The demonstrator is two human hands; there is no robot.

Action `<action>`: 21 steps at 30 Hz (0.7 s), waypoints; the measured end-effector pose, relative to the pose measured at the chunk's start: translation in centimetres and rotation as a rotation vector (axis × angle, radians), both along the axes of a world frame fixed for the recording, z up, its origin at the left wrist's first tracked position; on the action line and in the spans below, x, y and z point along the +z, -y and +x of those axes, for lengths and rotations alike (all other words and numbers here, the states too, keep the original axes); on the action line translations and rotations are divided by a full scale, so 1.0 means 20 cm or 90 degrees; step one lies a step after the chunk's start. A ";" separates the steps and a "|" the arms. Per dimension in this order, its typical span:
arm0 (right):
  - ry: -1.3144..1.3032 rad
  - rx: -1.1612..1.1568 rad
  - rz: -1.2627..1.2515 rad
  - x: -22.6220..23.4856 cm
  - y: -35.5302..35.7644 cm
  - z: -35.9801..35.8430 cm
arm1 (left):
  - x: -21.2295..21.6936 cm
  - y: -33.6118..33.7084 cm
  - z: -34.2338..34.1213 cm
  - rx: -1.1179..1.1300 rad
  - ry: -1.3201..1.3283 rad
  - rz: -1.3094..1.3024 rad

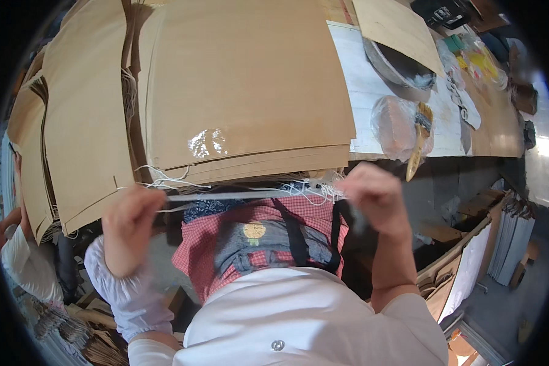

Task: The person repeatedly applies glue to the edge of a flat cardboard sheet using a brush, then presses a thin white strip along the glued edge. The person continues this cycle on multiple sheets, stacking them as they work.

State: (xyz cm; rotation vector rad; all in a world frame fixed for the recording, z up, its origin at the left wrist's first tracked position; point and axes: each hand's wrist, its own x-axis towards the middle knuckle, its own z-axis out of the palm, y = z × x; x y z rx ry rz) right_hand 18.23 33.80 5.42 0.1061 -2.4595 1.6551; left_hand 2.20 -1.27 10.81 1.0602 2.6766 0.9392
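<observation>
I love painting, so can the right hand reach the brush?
Probably yes: the brush is near the right hand, nothing visible between them, though that hand seems to hold a white strip.

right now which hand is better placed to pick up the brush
Probably the right hand: the brush lies close by, its handle jutting past the table edge. The left hand is farther off, at the pale strip's other end.

From the wearer's head, the fisheye camera is looking steeply down over the near white shirt (274, 317), viewing the left hand (128, 221) and right hand (374, 194) at close range and facing the worktop (361, 119) on the far side.
</observation>
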 end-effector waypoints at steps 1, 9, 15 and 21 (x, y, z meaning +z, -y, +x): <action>0.058 -0.096 0.117 0.08 -0.04 -0.03 | -0.03 0.01 -0.05 0.014 -0.007 0.027; 0.216 -0.251 0.133 -0.34 -0.26 -0.34 | -0.57 -0.14 -0.33 0.115 0.061 0.034; 0.116 -0.245 0.154 -0.37 -0.24 -0.34 | -0.55 -0.18 -0.26 0.104 -0.268 -0.051; 0.282 -0.234 -0.064 -0.33 -0.23 -0.35 | -0.59 -0.14 -0.24 0.005 -0.279 -0.081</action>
